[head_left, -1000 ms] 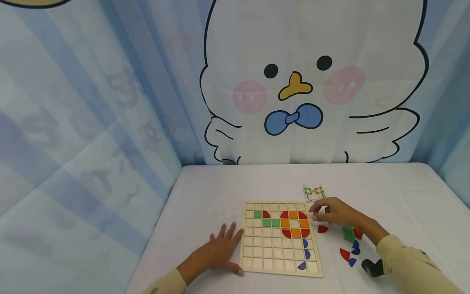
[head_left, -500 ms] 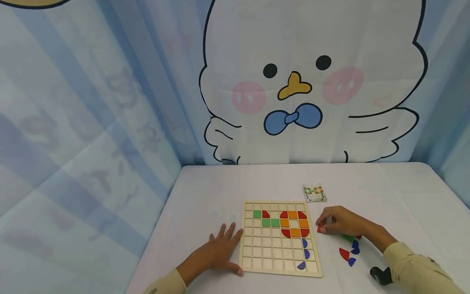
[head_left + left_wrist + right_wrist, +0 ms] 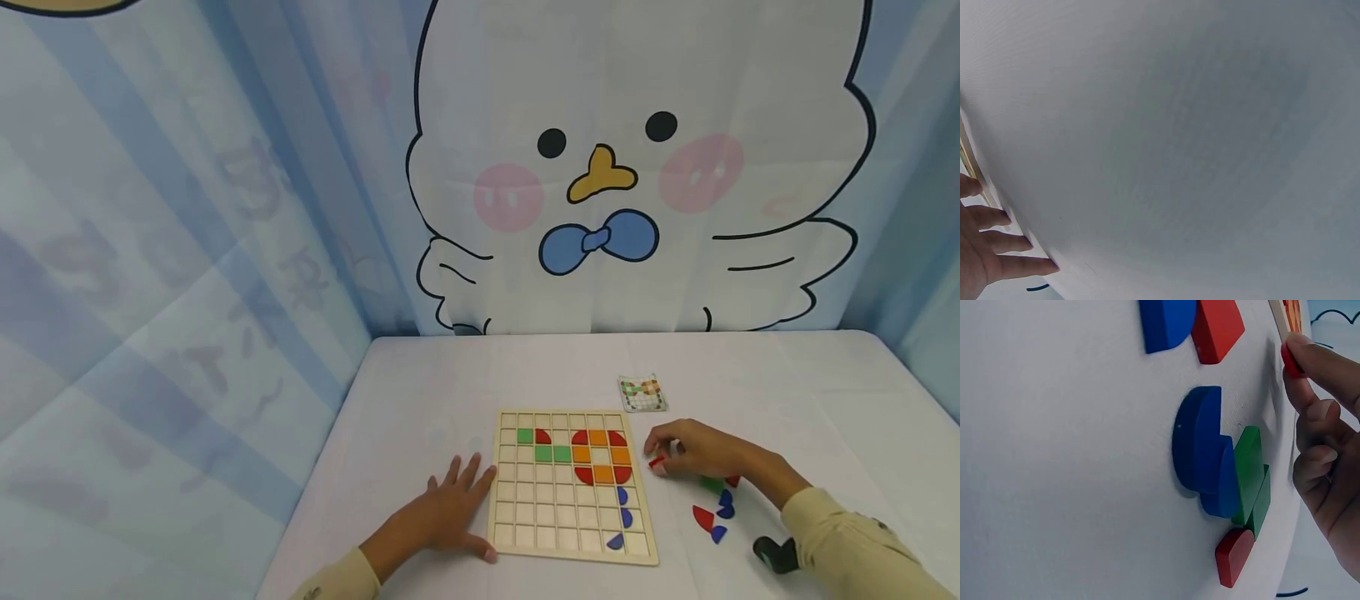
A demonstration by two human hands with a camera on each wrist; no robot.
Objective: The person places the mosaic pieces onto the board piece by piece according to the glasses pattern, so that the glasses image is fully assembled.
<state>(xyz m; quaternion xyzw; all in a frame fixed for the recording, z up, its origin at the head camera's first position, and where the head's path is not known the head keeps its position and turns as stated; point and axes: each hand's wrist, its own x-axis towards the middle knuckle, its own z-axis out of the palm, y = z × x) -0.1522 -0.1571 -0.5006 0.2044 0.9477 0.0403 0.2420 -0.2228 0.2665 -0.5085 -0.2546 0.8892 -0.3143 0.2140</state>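
Observation:
Between thumb and forefinger, my right hand (image 3: 697,450) pinches a red quarter-round block (image 3: 1292,362), just off the board's right edge. My left hand (image 3: 456,510) lies with spread fingers at the left edge of the wooden grid board (image 3: 538,517); its fingers (image 3: 1019,265) are straight. On the board are green squares (image 3: 562,454), orange squares (image 3: 597,438) and red rounded pieces around one bare cell, with several blue pieces (image 3: 626,517) down the right side. Blue blocks (image 3: 1197,440), green blocks (image 3: 1247,472) and red blocks (image 3: 1218,328) lie loose near my right hand.
A small pattern card (image 3: 642,393) lies behind the board's far right corner. The white table (image 3: 420,392) ends at a curtain (image 3: 600,300) printed with a cartoon. A black device (image 3: 776,554) sits at my right sleeve.
My right hand has moved from the board's upper right edge to the loose red block and picked it up, tilting it in the fingers. My left hand has stayed put.

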